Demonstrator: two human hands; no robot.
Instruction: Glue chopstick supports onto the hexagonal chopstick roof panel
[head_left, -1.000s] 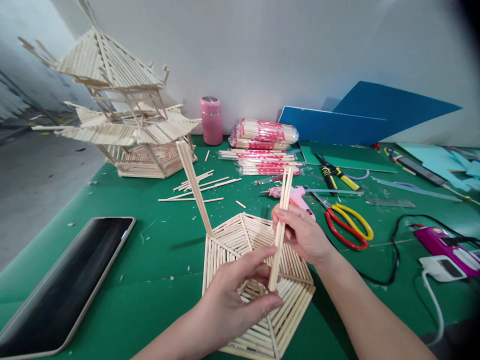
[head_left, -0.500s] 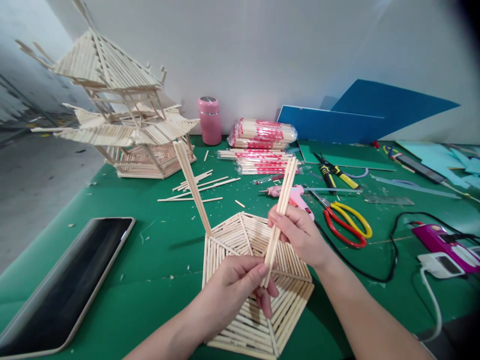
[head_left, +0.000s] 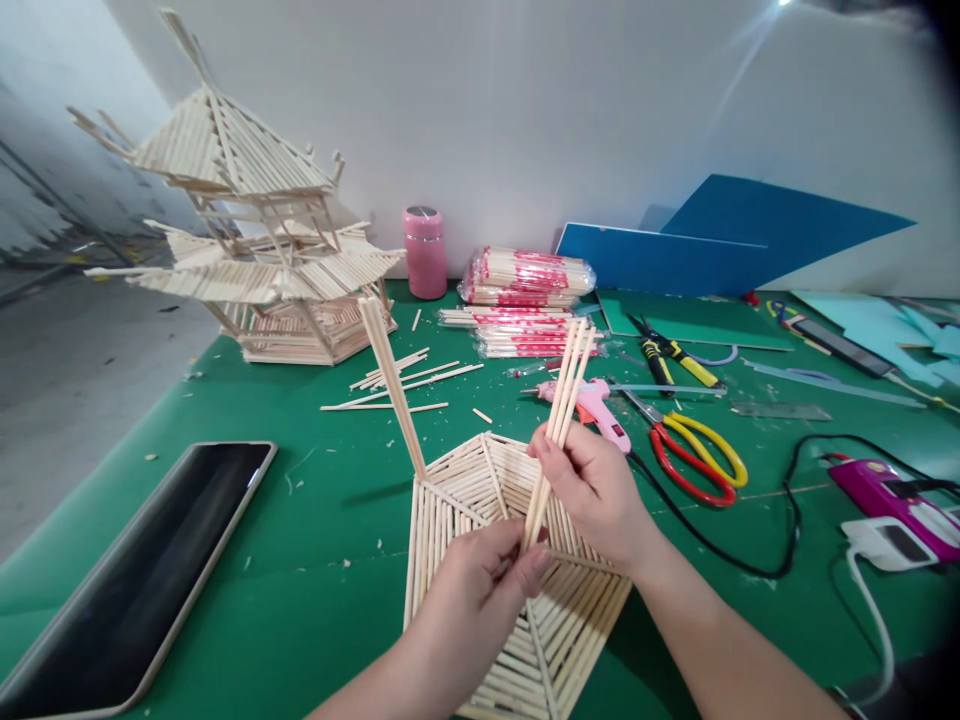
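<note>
Several pale wooden chopsticks stand in a slanted bundle between my two hands, their upper ends fanned a little apart. My left hand pinches the lower ends between thumb and fingers. Higher up, my right hand grips the same bundle. Beneath both hands lies a flat polygonal panel built of stick rows, partly covered by the hands. At its far left corner a cluster of sticks rises, leaning left.
A stick-built pavilion stands at back left, near a pink flask and wrapped chopstick packs. Loose sticks lie before them. Right are a pink glue gun, scissors and pliers; left, a phone.
The bundle's upper ends have spread apart slightly. My left hand has closed more around the lower ends, its fingers curling in. The whole view has shifted a little.
</note>
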